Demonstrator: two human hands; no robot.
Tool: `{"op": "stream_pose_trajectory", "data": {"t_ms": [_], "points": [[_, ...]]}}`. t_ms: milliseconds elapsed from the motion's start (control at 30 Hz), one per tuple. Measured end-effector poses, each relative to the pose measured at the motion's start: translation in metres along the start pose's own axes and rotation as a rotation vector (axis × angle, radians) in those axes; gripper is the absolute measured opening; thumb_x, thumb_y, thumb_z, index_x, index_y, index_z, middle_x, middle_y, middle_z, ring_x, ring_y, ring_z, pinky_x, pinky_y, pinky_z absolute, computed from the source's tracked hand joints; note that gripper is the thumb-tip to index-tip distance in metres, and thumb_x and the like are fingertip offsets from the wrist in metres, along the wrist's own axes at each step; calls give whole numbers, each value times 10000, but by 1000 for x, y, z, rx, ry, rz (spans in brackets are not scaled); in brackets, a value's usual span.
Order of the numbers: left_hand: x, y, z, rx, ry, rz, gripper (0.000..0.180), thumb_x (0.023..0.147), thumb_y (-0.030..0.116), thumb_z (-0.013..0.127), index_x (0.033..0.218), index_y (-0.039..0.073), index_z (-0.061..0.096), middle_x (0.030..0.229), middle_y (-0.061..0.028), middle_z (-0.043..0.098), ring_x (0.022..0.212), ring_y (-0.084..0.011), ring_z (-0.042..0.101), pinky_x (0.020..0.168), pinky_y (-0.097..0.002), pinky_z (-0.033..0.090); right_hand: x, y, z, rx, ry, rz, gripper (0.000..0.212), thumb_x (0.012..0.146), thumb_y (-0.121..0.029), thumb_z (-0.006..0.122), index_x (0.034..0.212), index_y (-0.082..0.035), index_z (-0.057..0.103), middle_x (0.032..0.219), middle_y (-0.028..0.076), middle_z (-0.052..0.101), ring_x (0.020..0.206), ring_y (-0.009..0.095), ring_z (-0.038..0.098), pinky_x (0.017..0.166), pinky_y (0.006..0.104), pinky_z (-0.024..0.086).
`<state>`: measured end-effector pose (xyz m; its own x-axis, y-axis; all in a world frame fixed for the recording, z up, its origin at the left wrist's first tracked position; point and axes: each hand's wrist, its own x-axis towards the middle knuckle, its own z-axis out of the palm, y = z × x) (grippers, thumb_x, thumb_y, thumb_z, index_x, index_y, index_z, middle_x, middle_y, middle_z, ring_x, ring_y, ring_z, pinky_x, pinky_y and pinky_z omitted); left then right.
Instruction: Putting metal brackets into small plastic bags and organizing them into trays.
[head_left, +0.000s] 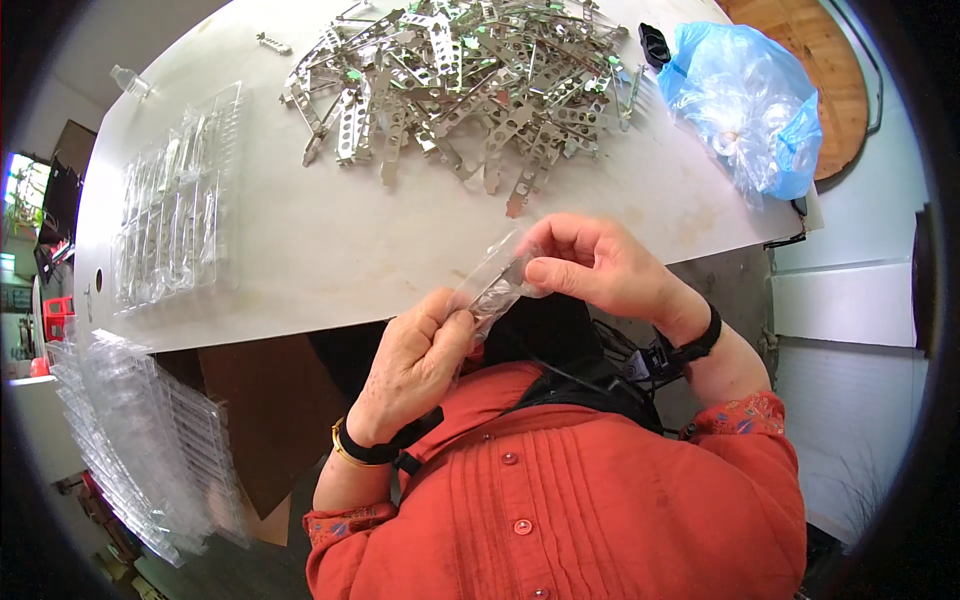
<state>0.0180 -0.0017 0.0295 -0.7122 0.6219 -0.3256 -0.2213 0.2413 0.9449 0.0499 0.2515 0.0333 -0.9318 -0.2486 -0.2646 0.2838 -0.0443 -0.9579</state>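
Between my two hands, just past the table's near edge, is a clear plastic bag. A dark strip shows inside it, though its kind is hard to make out. My left hand grips the bag's lower end between thumb and fingers. Its upper end is pinched by my right hand, thumb against curled fingers. Beyond my hands lies a big heap of flat metal pieces with round holes. To the left, a clear plastic tray holds several bagged strips in its compartments.
A stack of clear plastic trays stands below the table's left edge. At the far right sits a blue bag with clear plastic inside, beside a small black object. One loose metal piece and a small clear bottle lie far left.
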Motion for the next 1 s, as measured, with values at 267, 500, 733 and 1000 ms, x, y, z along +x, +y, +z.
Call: {"op": "stream_pose_trajectory", "data": {"t_ms": [267, 500, 733, 1000], "points": [[3, -1, 0, -12, -38, -1, 237, 1010, 153, 545, 1160, -15, 621, 897, 10, 629, 767, -56, 528, 681, -218, 444, 2, 1, 4, 88, 52, 33, 129, 979, -166, 649, 994, -39, 632, 834, -27, 610, 750, 53, 552, 692, 221, 472], [4, -6, -6, -154, -150, 100, 424, 945, 123, 683, 1297, -17, 493, 1111, -57, 613, 954, -123, 582, 858, -291, 477, 3, 1, -5, 80, 171, 34, 132, 972, -189, 652, 969, -58, 638, 820, -21, 617, 731, 60, 560, 687, 222, 477], [3, -9, -12, 22, -162, 41, 459, 948, 129, 696, 1346, 2, 506, 1077, -30, 657, 886, -80, 600, 763, -239, 504, 6, 7, -8, 70, 193, 48, 182, 968, -235, 664, 976, -56, 634, 842, -14, 624, 738, 71, 574, 696, 234, 488], [2, -2, -3, -307, -4, -47, 333, 976, 116, 646, 1274, 2, 551, 815, 29, 626, 650, -14, 528, 577, -180, 436, 2, 4, 6, 226, 106, 87, 253, 965, -263, 689, 1080, -43, 644, 929, 10, 660, 820, 95, 630, 770, 260, 533]]}}
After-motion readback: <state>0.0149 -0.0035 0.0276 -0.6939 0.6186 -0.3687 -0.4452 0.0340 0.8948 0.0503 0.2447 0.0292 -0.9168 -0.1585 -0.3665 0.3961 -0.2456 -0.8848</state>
